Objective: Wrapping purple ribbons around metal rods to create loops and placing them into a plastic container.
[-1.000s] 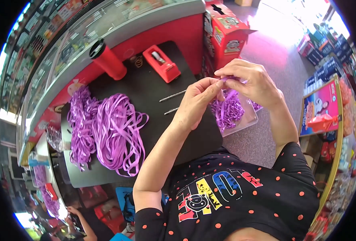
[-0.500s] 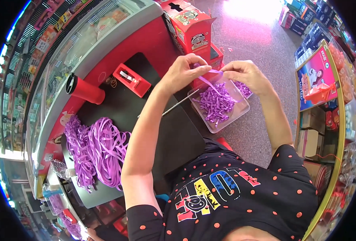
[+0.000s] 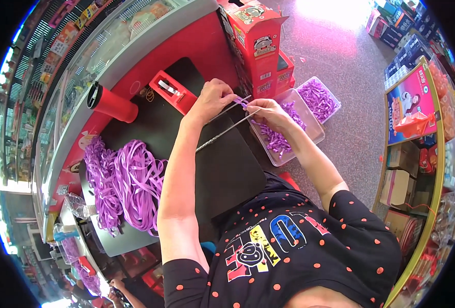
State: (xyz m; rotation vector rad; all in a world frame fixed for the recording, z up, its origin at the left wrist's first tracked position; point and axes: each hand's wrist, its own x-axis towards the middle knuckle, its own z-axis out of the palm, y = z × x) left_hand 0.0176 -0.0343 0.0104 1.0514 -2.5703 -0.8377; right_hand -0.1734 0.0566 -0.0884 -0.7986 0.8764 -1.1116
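Above the far edge of the black table, my left hand pinches one end of a short purple ribbon. My right hand closes on the ribbon's other side, close to the tip of a thin metal rod. A second rod passes behind my left hand. Whether the ribbon loops around a rod is too small to tell. Below my right hand sits a clear plastic box holding many short purple ribbon pieces, partly covered by my forearm. Another box of purple pieces stands beyond it.
Loose bundles of long purple ribbon lie left on the table. A red tumbler and a red tape dispenser are farther back. Red cartons stand by the counter. Shelves line the right. Another person's arm shows lower left.
Both hands have moved left and nearer, from over the clear box to the rod tips. The ribbon, earlier stretched between them, is now bunched there. The second box is more visible.
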